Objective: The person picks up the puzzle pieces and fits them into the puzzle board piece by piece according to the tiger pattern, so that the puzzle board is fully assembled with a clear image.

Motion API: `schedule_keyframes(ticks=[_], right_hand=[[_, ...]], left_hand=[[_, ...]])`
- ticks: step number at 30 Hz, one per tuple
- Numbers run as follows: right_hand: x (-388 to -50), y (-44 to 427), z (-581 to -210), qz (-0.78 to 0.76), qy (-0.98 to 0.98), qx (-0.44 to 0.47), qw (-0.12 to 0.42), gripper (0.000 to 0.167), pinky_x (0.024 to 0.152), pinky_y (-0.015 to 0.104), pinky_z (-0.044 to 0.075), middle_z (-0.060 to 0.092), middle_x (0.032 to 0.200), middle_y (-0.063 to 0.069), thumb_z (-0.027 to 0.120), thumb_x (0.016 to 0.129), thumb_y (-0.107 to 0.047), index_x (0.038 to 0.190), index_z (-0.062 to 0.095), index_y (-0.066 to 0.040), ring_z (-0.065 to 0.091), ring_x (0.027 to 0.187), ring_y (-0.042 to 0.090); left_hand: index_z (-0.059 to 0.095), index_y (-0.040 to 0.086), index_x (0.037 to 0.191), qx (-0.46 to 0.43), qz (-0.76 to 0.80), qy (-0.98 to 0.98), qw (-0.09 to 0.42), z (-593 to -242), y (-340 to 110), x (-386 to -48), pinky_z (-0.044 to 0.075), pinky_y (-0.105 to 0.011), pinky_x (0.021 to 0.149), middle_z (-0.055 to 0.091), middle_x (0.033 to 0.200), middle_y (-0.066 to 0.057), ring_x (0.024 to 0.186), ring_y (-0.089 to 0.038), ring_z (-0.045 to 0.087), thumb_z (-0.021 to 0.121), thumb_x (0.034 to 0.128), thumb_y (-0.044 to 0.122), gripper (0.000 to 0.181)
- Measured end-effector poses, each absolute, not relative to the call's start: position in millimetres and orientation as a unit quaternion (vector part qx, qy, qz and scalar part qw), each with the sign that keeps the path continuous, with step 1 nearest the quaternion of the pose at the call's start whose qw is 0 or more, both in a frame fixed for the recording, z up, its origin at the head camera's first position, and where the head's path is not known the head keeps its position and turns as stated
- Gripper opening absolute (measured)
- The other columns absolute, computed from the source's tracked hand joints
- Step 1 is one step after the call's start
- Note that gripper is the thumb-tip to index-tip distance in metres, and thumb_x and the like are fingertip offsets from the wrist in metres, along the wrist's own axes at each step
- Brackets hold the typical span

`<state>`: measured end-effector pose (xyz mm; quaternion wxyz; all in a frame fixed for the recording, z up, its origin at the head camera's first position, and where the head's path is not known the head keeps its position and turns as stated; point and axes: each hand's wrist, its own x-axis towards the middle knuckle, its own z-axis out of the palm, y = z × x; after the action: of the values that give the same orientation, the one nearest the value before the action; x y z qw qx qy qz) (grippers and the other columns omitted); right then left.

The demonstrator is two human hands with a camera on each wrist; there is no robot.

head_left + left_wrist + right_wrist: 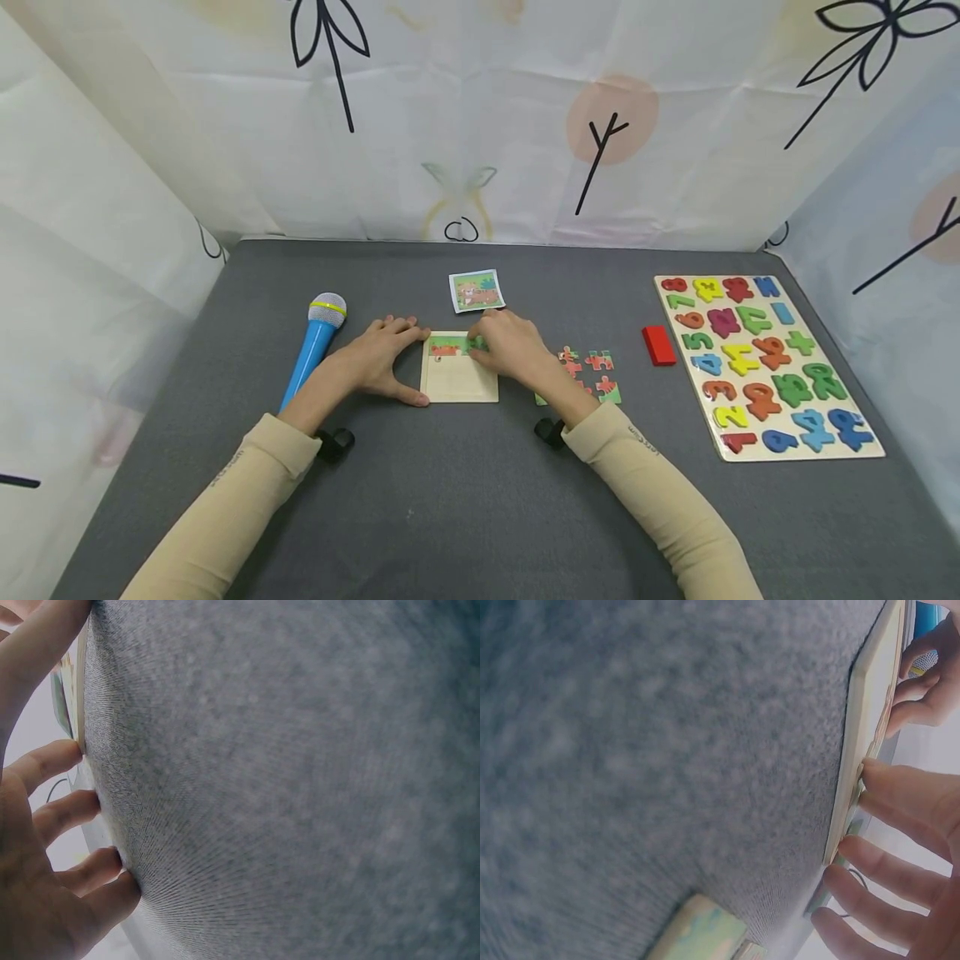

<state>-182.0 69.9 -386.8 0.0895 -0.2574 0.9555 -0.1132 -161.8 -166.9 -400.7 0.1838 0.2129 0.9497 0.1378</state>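
Note:
A shallow wooden puzzle tray [461,385] lies on the table, with joined red and green pieces [444,346] along its upper left. My left hand [378,358] is spread at the tray's left side, thumb and index fingertip against its edge, the other fingers resting on the table. At the upper right corner, my right hand [510,346] pinches a green puzzle piece [477,342] between thumb and index finger, down in the tray. In the right wrist view, the other fingertips of this hand [907,855] are near the tray's rim [844,787].
Loose puzzle pieces [600,360] lie right of the tray, partly behind the right forearm. A picture card [477,292] is above it. A blue microphone [306,354] lies left, beside the left forearm. Farther right are a red block [659,346] and a number board [813,454].

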Motion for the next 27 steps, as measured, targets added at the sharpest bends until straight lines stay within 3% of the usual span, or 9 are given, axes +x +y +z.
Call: schedule_keyframes(ticks=[6, 16, 23, 27], right_hand=[[-180.3, 69.9, -386.4, -0.134, 0.956, -0.24, 0.103, 0.025, 0.078, 0.047, 0.06, 0.072, 0.118, 0.007, 0.076, 0.093, -0.023, 0.117, 0.079, -0.016, 0.067, 0.106, 0.026], [-178.4, 73.9, -382.4, -0.11, 0.954, -0.245, 0.134, 0.037, 0.068, 0.038, 0.055, 0.065, 0.116, 0.007, 0.077, 0.093, -0.023, 0.13, 0.073, -0.017, 0.062, 0.091, 0.021], [-177.1, 78.9, -383.1, -0.117, 0.953, -0.246, 0.131, 0.04, 0.059, 0.031, 0.044, 0.064, 0.111, 0.007, 0.077, 0.093, -0.027, 0.132, 0.071, -0.019, 0.054, 0.08, 0.018], [-174.5, 87.0, -379.9, -0.132, 0.951, -0.255, 0.115, 0.041, 0.061, 0.036, 0.05, 0.067, 0.115, 0.009, 0.076, 0.093, -0.029, 0.132, 0.071, -0.019, 0.061, 0.088, 0.024]], left_hand=[[0.042, 0.015, 0.157, 0.208, 0.141, 0.949, 0.188, -401.8, -167.0, -161.7, 0.033, -0.069, 0.118, 0.028, 0.168, -0.02, 0.154, -0.054, 0.022, 0.087, 0.0712, 0.062, 0.107], [0.042, 0.016, 0.157, 0.205, 0.136, 0.951, 0.188, -400.5, -167.7, -161.8, 0.032, -0.069, 0.118, 0.028, 0.168, -0.019, 0.154, -0.053, 0.022, 0.086, 0.0714, 0.063, 0.107], [0.042, 0.015, 0.157, 0.21, 0.137, 0.95, 0.187, -401.8, -167.0, -161.9, 0.032, -0.069, 0.118, 0.028, 0.168, -0.02, 0.153, -0.054, 0.022, 0.086, 0.0714, 0.063, 0.107], [0.042, 0.015, 0.156, 0.209, 0.137, 0.95, 0.186, -400.8, -166.9, -161.1, 0.033, -0.069, 0.117, 0.028, 0.168, -0.02, 0.153, -0.054, 0.022, 0.086, 0.0711, 0.062, 0.107]])
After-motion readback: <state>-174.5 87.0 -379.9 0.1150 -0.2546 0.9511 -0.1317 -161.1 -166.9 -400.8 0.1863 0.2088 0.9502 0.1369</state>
